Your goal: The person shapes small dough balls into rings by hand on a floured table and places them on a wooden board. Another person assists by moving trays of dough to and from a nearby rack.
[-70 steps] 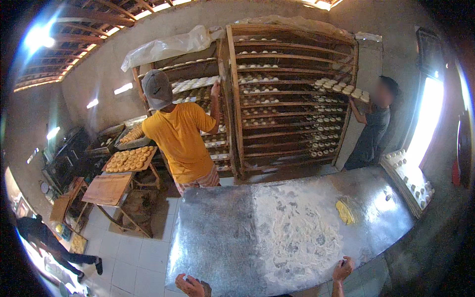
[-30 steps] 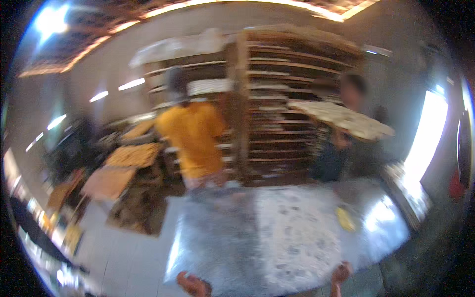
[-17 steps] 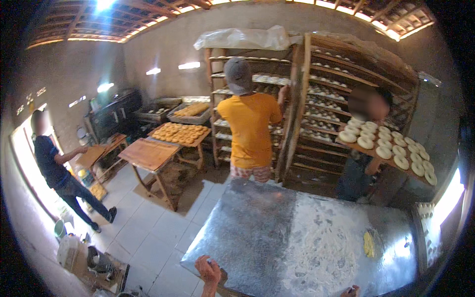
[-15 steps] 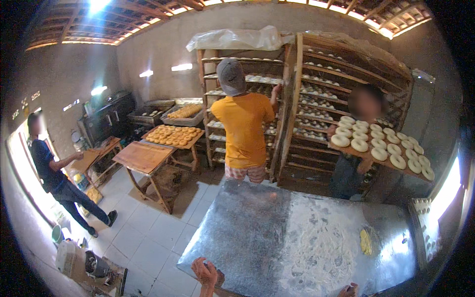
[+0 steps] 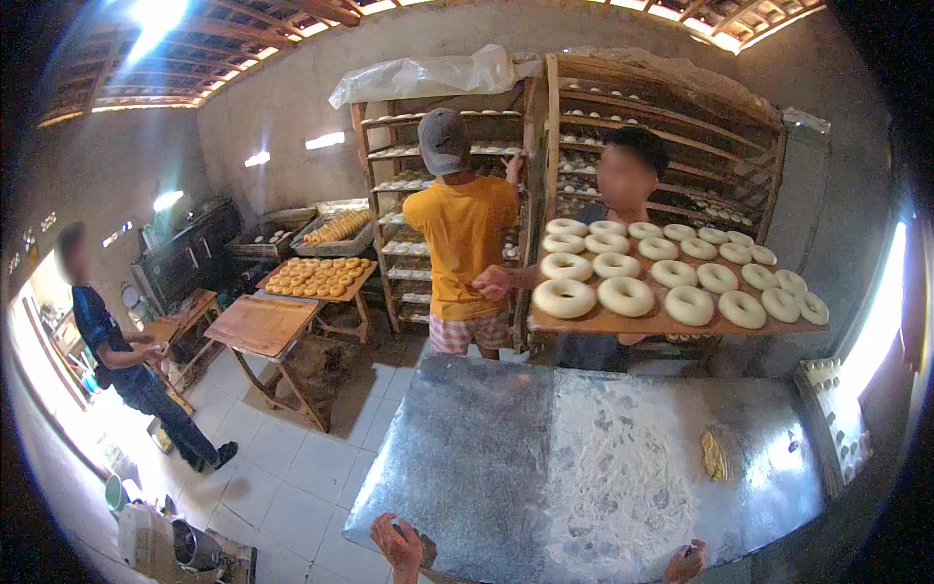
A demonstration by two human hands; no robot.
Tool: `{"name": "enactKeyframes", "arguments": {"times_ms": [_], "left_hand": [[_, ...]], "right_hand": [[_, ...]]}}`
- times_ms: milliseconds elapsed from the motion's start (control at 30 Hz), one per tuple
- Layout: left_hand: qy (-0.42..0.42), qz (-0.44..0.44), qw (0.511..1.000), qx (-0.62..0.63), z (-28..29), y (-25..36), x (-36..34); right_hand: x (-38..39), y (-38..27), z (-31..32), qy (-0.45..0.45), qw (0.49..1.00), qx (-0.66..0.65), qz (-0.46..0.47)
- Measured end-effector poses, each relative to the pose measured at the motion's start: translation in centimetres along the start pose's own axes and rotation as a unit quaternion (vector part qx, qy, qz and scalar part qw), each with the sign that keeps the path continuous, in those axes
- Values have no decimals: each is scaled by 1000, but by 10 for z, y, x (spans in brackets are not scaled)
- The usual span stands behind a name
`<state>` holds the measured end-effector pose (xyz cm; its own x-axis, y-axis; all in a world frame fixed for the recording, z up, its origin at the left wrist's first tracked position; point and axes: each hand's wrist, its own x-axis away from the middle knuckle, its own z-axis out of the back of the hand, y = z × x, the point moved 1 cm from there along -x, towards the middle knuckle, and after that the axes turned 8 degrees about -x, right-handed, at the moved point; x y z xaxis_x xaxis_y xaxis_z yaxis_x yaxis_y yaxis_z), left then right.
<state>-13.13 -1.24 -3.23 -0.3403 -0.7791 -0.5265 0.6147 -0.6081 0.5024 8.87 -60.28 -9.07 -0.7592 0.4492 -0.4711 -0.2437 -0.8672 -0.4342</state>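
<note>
At the near left corner of the metal-topped table, my left hand rests with its fingers curled; a dark patch shows beside it. My right hand is at the near edge, its fingers also curled and a small dark spot at them. What either hand holds, if anything, I cannot make out. Between and beyond the hands, white flour is spread over the tabletop. To its right lies a yellowish lump, perhaps dough or fat.
Across the table, a person carries a wooden board of ring-shaped dough. Another person in an orange shirt faces a tray rack. Someone stands at far left. Browned rings lie on a stand beside a wooden table.
The person with the board has come closer and to the left, bringing the dough rings over the table's far side. My view has shifted slightly; both my hands stay at the near edge.
</note>
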Motion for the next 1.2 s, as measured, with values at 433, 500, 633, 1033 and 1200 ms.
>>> {"name": "enactKeyframes", "arguments": {"times_ms": [433, 500, 633, 1033, 1200], "left_hand": [[32, -17, 999, 7, -9, -5, 4], [30, -35, 999, 11, -12, -9, 5], [40, -67, 997, 10, -16, -15, 8], [-6, -40, 999, -11, -5, -14, 6], [1, -17, 1000, 16, -6, -12, 3]], "right_hand": [[13, -63, 63, -24, 1000, 10, -3], [13, -59, 60, -23, 1000, -10, -18], [9, -26, 25, -14, 999, -48, -8], [12, -48, 52, -9, 997, -70, 39], [11, -72, 70, -53, 996, -50, -53]]}}
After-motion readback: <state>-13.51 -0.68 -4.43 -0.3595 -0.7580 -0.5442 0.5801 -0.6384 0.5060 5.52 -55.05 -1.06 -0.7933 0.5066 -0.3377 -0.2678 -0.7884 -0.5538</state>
